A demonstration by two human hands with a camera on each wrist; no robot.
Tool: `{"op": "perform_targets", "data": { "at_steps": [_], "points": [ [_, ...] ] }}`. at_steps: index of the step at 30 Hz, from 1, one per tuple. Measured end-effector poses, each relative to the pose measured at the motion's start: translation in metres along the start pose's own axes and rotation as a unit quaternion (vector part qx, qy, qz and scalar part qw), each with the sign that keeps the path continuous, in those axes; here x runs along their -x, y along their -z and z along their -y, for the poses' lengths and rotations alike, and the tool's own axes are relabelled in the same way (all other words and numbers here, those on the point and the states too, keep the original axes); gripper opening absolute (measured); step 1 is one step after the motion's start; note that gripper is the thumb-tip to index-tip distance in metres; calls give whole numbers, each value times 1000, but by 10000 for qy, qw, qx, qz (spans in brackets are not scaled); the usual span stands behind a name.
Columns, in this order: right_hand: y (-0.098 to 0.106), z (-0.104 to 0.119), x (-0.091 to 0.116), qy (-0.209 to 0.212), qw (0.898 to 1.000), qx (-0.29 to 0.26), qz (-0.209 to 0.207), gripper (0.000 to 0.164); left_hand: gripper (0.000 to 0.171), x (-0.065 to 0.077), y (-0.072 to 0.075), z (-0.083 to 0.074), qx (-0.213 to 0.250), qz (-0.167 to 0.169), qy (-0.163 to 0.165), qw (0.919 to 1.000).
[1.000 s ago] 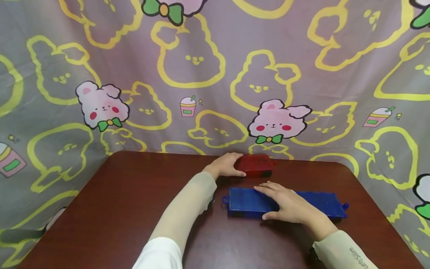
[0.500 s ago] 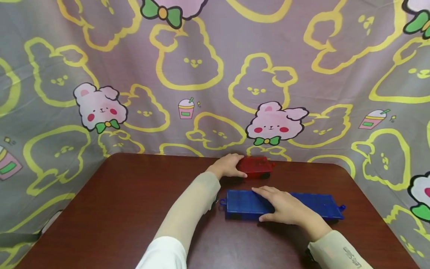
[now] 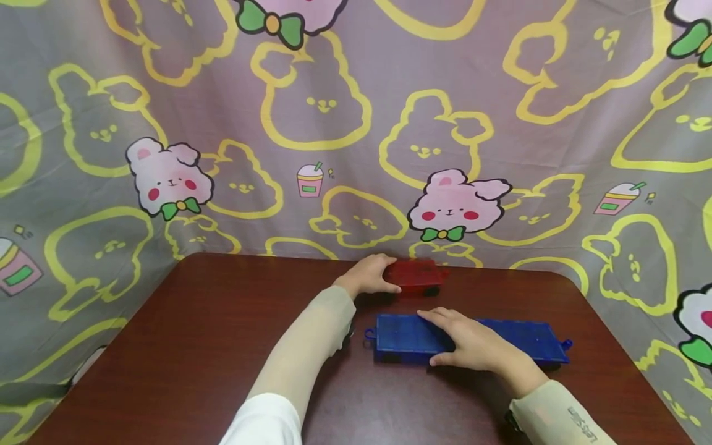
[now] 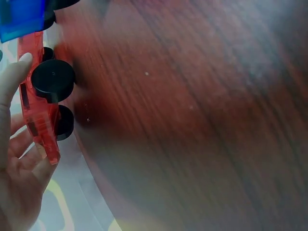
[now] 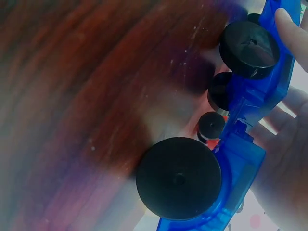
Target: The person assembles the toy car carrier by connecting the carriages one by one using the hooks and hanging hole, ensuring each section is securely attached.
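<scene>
Far back on the table, a translucent red toy wagon (image 3: pixel 416 274) stands on black wheels, a small hook at its right end. My left hand (image 3: pixel 364 275) grips its left end, thumb (image 4: pixel 19 67) on the near side and fingers behind. Nearer and further right lies a long translucent blue toy wagon (image 3: pixel 410 334), with a ring at its left end and a hook at its right. My right hand (image 3: pixel 478 346) holds it across the middle, hiding that part of the top. In the right wrist view, two blue sections (image 5: pixel 240 156) meet at a narrow joint above black wheels (image 5: pixel 179 178).
Both wagons stand on a dark reddish-brown table (image 3: pixel 222 327) with rounded far corners. A grey cloth (image 3: pixel 345 154) printed with yellow outlines and pink bunny heads hangs behind and beside it.
My left hand has shifted slightly left along with the red wagon in the last half second. The right hand and the blue wagon have stayed in place over that time.
</scene>
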State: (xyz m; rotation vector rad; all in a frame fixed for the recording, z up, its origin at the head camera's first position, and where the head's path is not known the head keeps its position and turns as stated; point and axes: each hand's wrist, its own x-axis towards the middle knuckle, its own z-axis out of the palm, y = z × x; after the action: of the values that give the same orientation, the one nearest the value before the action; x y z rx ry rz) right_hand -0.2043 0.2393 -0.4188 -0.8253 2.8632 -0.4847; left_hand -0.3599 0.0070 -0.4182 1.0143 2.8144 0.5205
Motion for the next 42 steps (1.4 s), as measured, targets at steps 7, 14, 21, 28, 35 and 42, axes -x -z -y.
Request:
{"op": "perform_targets", "data": {
  "at_steps": [7,14,21,28,35,42],
  "points": [
    [-1,-1,-1,41,9997,-235,-91,88,80,14,6,10,91,-81,73,9999],
    [0,-2,3,51,9990,-294,-337,85,81,29,10,19,277,-211,34,9994],
    [-3,-1,3,71,9984,-435,-341,83,81,53,21,36,310,-461,14,9985],
    [-5,-1,2,223,9977,-394,-498,82,82,81,29,58,297,-605,213,9975],
    [-7,0,2,296,9976,-292,-552,82,81,102,34,68,55,-692,-3,9976],
    [-7,0,-1,369,9967,-241,-679,82,82,126,41,73,15,-677,156,9976]
  ]
}}
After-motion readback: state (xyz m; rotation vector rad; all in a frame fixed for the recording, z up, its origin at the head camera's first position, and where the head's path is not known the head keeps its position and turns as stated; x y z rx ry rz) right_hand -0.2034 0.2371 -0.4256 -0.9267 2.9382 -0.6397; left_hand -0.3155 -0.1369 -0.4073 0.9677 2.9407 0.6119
